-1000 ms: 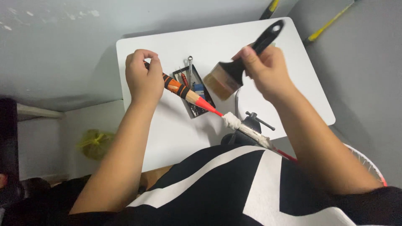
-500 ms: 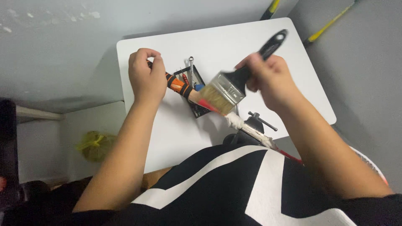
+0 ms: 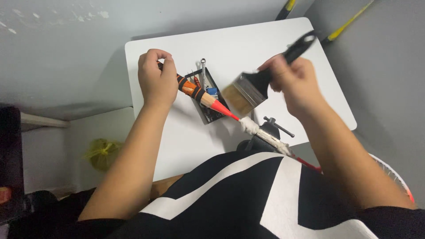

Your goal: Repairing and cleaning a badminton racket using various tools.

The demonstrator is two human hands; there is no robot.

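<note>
Head view, read from left to right. At far left, off the table, a crumpled yellow object (image 3: 101, 151) lies on the lower pale surface. The left hand (image 3: 157, 79) is closed in a fist around the butt end of a racket handle (image 3: 201, 94), which is wrapped in orange and black bands near the hand and tapers to a red cone. The handle runs diagonally down and to the right above the white table (image 3: 177, 137) and crosses over a small black tray (image 3: 209, 110) holding a metal spanner (image 3: 203, 71) and other small tools too cluttered to identify. Beyond the cone, a white-wrapped section (image 3: 252, 128) of the shaft enters a dark bench vise (image 3: 265, 135) at the table's near edge. The right hand (image 3: 292, 84), blurred, grips the black handle of a wide paintbrush (image 3: 254, 90); its tan bristles hang just above the red cone, contact not discernible. At upper right, two yellow-and-black poles (image 3: 345, 26) lie on the grey floor beyond the table.
</note>
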